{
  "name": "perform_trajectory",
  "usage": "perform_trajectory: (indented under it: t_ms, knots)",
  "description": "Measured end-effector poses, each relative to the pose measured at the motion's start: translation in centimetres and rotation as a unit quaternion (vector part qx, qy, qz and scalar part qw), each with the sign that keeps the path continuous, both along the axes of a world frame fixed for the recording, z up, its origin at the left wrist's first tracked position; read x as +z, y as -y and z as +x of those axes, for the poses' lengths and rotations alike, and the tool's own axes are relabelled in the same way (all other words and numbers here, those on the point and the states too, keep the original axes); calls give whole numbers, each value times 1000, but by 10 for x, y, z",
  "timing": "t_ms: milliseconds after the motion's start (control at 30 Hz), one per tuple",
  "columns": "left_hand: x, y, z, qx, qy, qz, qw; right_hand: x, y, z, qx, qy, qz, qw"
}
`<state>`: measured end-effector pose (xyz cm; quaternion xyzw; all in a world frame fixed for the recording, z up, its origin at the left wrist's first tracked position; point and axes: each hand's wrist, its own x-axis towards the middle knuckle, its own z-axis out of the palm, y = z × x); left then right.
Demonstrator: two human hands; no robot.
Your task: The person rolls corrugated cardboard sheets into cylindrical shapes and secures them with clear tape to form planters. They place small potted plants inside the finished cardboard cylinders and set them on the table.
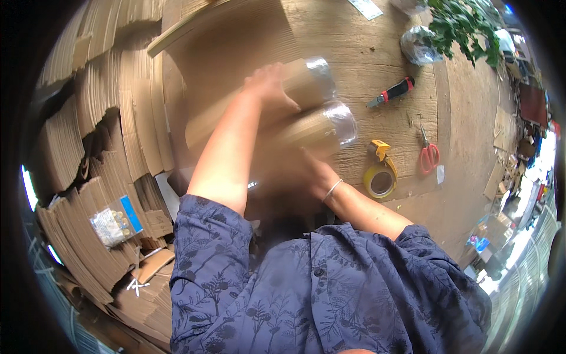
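Observation:
Two thick brown cardboard rolls lie side by side, each with clear plastic film showing at its right end. My left hand (pixel 271 87) reaches over the far cardboard roll (pixel 299 75), fingers bent round its top and thumb pointing toward the gap. On the near side, my right hand (pixel 320 177), with a bangle at the wrist, grips the near cardboard roll (pixel 318 125) from below. Motion smears its fingertips. Under and behind the rolls is a sheet of corrugated cardboard (pixel 236 35). The left ends of the rolls are blurred and partly behind my left arm.
Right of the rolls, a utility knife (pixel 392 91), a yellow tape dispenser (pixel 380 171) and red-handled scissors (pixel 429 156) lie on the wooden table (pixel 359 53). A leafy plant (pixel 463 29) stands far right. Stacked cardboard (pixel 88 218) fills the left, with a plastic bag (pixel 116 223) on it.

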<state>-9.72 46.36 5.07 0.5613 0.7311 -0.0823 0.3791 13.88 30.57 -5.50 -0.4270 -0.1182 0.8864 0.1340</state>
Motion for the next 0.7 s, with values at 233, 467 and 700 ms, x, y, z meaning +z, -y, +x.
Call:
perform_trajectory:
  t_ms: [233,467,700]
  knots:
    - [-9,-2,1,15,0,27,1000,41,-25,-10,-30,26,-126,991]
    - [19,-7,-8,56,134,-57,988,53,-29,-8,-5,95,-137,986]
    - [-25,1,-7,23,47,14,999,62,13,8,285,69,-79,953]
